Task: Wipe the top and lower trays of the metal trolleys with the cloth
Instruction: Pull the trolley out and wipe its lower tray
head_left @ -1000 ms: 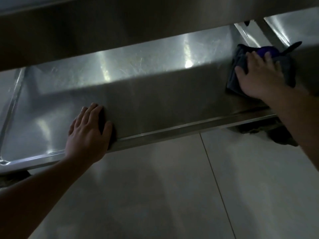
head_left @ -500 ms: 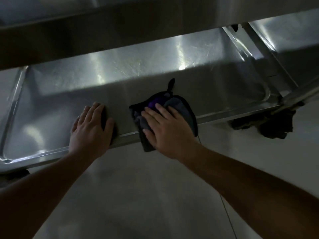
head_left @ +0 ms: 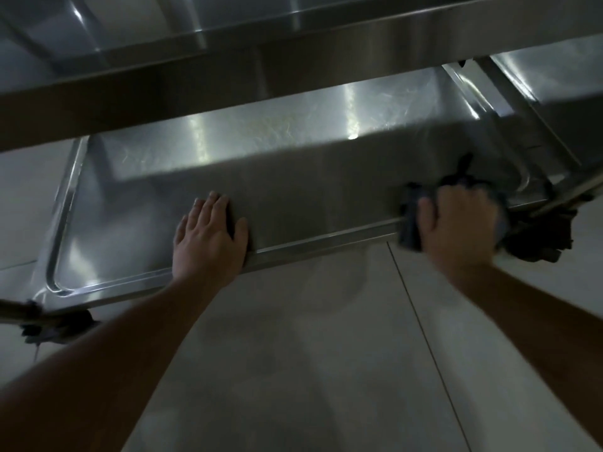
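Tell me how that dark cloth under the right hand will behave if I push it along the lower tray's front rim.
The cloth looks soft and floppy: it bunches under the right hand and droops over the lower tray rim. It will probably slide easily, since the steel looks smooth and shiny. A loose tail sticks up behind the fingers, so it may drag or fold over.
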Demonstrator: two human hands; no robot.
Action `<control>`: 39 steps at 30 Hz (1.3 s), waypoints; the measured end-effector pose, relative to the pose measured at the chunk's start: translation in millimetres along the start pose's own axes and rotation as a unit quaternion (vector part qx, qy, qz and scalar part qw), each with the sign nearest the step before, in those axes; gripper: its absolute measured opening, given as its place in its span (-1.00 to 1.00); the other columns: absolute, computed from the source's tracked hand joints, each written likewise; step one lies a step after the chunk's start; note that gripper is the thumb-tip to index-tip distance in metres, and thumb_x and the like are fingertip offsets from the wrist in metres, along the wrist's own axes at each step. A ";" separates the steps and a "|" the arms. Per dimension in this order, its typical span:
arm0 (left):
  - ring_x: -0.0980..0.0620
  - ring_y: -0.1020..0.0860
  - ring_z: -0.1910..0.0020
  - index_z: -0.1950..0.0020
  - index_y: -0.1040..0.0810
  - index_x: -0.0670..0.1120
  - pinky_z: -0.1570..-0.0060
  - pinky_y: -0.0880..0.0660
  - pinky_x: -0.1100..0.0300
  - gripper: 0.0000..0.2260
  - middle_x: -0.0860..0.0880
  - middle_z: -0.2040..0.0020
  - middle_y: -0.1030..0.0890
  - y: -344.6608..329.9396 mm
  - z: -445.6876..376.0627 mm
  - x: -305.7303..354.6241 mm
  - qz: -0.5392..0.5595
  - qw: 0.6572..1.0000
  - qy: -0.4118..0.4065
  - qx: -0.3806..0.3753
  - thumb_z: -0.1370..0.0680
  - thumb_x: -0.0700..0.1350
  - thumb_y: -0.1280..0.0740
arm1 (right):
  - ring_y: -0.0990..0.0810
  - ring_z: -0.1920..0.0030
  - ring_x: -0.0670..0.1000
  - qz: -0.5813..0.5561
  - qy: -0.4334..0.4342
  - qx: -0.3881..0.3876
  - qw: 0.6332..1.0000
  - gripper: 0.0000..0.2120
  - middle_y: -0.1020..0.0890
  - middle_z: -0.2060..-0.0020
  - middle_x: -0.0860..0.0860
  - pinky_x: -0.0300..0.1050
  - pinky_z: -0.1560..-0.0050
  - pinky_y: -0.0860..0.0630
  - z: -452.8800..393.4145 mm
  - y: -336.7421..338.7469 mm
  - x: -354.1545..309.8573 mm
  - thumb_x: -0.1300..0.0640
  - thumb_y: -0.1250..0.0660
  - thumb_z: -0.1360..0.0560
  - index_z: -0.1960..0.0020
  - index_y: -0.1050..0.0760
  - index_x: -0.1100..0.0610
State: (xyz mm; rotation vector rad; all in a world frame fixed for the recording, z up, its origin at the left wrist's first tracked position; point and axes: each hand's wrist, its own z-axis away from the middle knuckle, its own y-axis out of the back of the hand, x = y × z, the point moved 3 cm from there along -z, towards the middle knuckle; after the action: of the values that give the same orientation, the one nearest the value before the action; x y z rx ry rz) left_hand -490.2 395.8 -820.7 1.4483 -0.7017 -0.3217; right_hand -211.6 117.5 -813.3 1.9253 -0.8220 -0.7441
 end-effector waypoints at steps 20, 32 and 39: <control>-0.01 -0.04 -0.70 -0.66 -0.20 0.10 -0.61 0.02 0.00 -0.48 0.02 -0.71 -0.13 24.1 24.0 -48.7 0.013 0.995 -0.068 -0.072 -0.72 0.23 -0.05 | -0.48 0.06 0.18 -0.120 0.258 -0.097 0.954 -0.60 -0.53 0.09 0.07 0.10 0.04 -0.40 57.7 -9.2 -139.7 -0.16 -0.06 -0.71 -0.07 -0.50 0.12; -0.05 -0.32 -0.57 -0.55 -0.38 0.09 -0.49 -0.30 -0.05 -0.50 0.02 -0.58 -0.37 78.4 46.2 -68.0 -0.055 0.985 -0.136 -0.088 -0.68 0.24 -0.01 | -0.55 0.37 0.08 0.017 0.487 -0.221 0.845 -0.54 -0.56 0.34 -0.03 -0.06 0.40 -0.40 47.3 48.3 -202.8 -0.25 0.04 -0.64 0.20 -0.43 -0.01; -0.06 -0.48 -0.40 -0.46 -0.45 0.08 -0.34 -0.43 -0.05 -0.50 0.02 -0.42 -0.50 103.7 73.3 -57.8 -0.100 0.977 -0.099 -0.158 -0.64 0.30 -0.06 | -0.62 0.15 0.14 -0.005 0.398 -0.343 0.851 -0.54 -0.64 0.13 0.04 -0.02 0.27 -0.34 61.3 73.9 -238.1 -0.23 0.01 -0.69 0.06 -0.51 0.04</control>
State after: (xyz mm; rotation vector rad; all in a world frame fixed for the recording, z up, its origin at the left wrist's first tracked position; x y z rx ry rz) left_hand -600.7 385.5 -736.2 1.1931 -0.6320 -0.7097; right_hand -419.4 244.9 -732.8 1.3646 0.0031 -0.1354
